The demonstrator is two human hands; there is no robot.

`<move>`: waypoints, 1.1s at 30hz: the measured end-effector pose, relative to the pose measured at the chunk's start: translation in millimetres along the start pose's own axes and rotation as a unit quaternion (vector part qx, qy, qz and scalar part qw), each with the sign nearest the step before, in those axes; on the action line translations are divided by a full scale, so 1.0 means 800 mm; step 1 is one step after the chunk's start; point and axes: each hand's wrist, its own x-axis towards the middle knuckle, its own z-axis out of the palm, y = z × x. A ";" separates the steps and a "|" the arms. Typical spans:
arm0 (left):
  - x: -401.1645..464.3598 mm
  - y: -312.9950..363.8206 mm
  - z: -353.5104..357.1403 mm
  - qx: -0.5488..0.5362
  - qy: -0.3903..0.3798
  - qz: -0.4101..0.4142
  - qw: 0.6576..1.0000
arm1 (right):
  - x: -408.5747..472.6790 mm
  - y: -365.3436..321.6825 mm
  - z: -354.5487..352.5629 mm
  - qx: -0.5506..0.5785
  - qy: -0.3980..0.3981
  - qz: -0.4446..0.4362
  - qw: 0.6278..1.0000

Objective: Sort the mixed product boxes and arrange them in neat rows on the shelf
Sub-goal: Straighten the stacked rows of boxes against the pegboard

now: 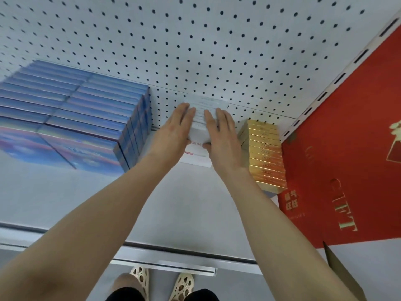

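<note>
A person stands at a grey shelf (195, 203) backed by white pegboard (195, 40), seen from a head camera looking down past both bare forearms to sandalled feet on the floor. Both hands reach to the back of the shelf and hold a small stack of white boxes (200, 129) between them: the left hand (175, 129) lies along the stack's left side with fingers stretched over the top, and the right hand (221, 133) does the same on the right, its thumb tucked against the front face, so the stack is squeezed between the two palms. The white boxes sit at or just in front of the pegboard; whether they rest on the shelf or are slightly lifted cannot be told. To the left, well sorted, stands a large block of blue boxes (71, 118) packed in even rows. Just to the right stands a neat row of gold boxes (263, 151), and beyond them a tall red gift box (347, 148). Judging from this, two kinds look arranged already, and the white group is being squared into the gap between them; any further unsorted boxes are out of view
</note>
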 end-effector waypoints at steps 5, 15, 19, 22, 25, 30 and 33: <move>-0.002 0.003 -0.015 0.029 -0.013 0.017 0.999 | -0.011 -0.007 0.002 -0.021 0.024 0.017 0.999; -0.055 -0.077 -0.100 0.052 0.078 0.163 0.982 | -0.005 -0.067 -0.035 -0.114 -0.082 0.133 0.981; -0.092 -0.178 -0.143 0.013 0.165 0.135 0.977 | 0.002 -0.163 -0.044 0.033 0.048 0.084 0.995; -0.115 -0.258 -0.168 0.032 0.140 0.100 0.985 | 0.008 -0.254 -0.018 0.094 0.103 0.013 0.990; -0.128 -0.327 -0.187 0.088 0.041 0.078 0.992 | 0.015 -0.316 0.010 0.047 0.076 0.010 0.996; -0.122 -0.363 -0.194 0.171 -0.099 0.092 0.976 | 0.028 -0.349 0.029 -0.079 -0.009 0.038 0.996; -0.113 -0.367 -0.187 0.162 -0.086 0.114 0.976 | 0.036 -0.350 0.031 -0.096 -0.005 0.036 0.995</move>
